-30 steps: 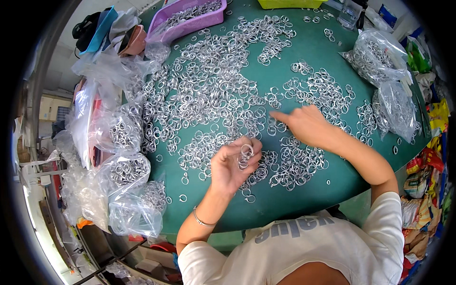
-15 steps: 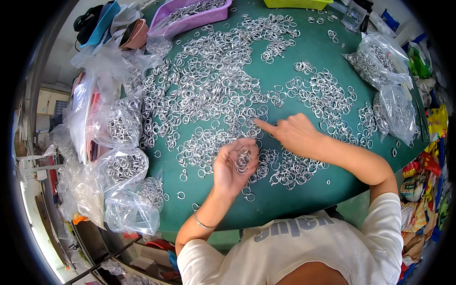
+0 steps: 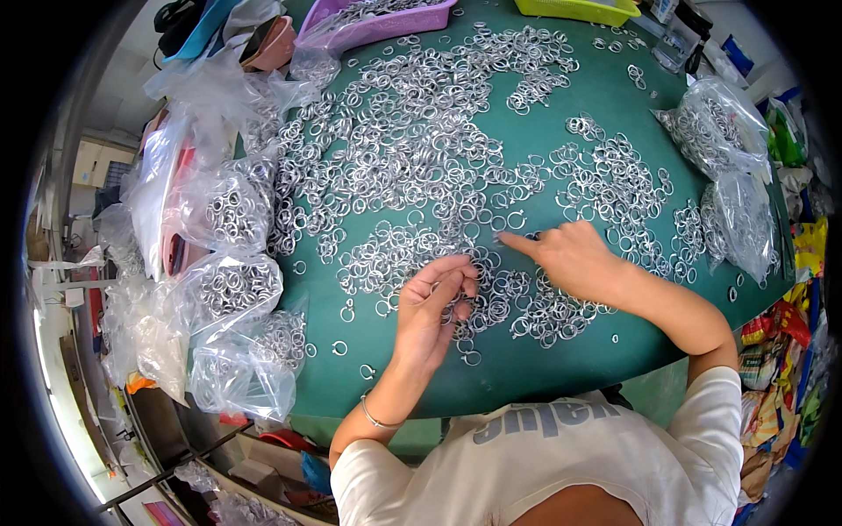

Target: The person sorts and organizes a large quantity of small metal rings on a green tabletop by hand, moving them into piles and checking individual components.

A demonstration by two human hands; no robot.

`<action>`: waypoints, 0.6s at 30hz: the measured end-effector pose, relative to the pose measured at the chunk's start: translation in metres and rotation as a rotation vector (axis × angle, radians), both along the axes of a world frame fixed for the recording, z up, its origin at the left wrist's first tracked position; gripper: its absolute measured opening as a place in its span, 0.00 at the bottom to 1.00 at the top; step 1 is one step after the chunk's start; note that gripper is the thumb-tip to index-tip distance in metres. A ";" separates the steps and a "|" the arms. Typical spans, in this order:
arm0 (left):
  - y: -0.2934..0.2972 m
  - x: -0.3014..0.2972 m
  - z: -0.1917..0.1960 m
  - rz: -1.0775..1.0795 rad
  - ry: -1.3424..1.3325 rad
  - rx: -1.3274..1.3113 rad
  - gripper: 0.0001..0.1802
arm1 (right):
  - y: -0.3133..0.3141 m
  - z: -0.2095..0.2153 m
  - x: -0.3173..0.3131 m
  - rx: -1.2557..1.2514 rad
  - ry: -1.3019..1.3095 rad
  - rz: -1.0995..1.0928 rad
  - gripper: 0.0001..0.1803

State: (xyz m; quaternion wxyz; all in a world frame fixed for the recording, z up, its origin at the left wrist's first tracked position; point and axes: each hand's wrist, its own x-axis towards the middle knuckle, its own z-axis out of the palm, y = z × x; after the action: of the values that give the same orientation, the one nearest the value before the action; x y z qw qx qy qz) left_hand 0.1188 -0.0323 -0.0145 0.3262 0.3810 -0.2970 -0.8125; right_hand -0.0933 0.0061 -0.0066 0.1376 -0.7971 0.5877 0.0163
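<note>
Silvery metal rings (image 3: 412, 153), many with small tabs, lie in a broad spread over the green table (image 3: 395, 381). Close to the front edge, my left hand (image 3: 434, 302) is turned palm up, its fingers curled in over a few rings that glint between them. To its right, my right hand (image 3: 570, 259) lies low over the rings, its index finger stretched out with the tip down at the gap between two heaps. The other fingers are bent under and partly hidden; nothing shows in that hand.
Clear plastic bags of rings (image 3: 235, 289) line the left side, and more bags (image 3: 724, 127) sit at the right edge. A purple basket (image 3: 377, 28) holding rings and a yellow-green basket (image 3: 579, 10) stand at the back. A lidded clear jar (image 3: 680, 39) is at far right.
My left hand has closed its fingers over the rings that lay in its open palm. My right index fingertip has shifted slightly right and toward me. The whole view has shifted a little.
</note>
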 end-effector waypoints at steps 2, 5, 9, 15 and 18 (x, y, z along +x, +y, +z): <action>-0.007 0.008 -0.001 -0.085 -0.090 -0.141 0.10 | 0.003 0.002 -0.009 0.007 -0.005 -0.055 0.32; -0.021 0.004 0.002 -0.201 -0.412 -0.501 0.09 | 0.004 0.000 -0.021 -0.012 -0.108 -0.131 0.24; -0.045 -0.015 0.001 -0.321 -0.834 -1.076 0.07 | -0.007 0.000 -0.013 -0.134 -0.240 -0.212 0.13; -0.054 -0.042 -0.016 -0.414 -1.035 -1.427 0.09 | -0.035 -0.035 0.006 -0.275 -0.258 -0.180 0.08; -0.060 -0.042 -0.021 -0.400 -0.989 -1.395 0.07 | -0.035 -0.032 0.003 -0.264 -0.269 -0.174 0.08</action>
State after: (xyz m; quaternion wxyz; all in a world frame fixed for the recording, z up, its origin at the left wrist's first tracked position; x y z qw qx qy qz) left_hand 0.0770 -0.0925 -0.0352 0.1701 0.3440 -0.8944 -0.2297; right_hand -0.0905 -0.0289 -0.0383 0.1099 -0.7493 0.6279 -0.1793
